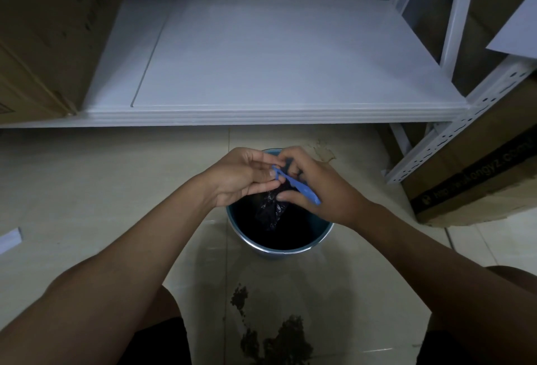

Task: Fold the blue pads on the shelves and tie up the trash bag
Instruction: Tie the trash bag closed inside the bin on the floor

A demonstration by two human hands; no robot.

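A black trash bag (271,209) hangs bunched over the round blue bin (279,248) on the floor. A blue drawstring (299,188) runs from the bag's gathered neck between both hands. My left hand (247,174) pinches one end of the drawstring at its fingertips. My right hand (311,187) grips the bag's neck, with the other end of the drawstring passing under its fingers. Both hands hover just above the bin's far rim. No blue pads are visible on the white shelf (261,68).
Cardboard boxes stand at the left (43,36) and right (476,184) of the shelf. The white perforated shelf post (462,129) slants down on the right. Dark stains (276,332) mark the tiled floor near my knees. A white scrap (10,239) lies at far left.
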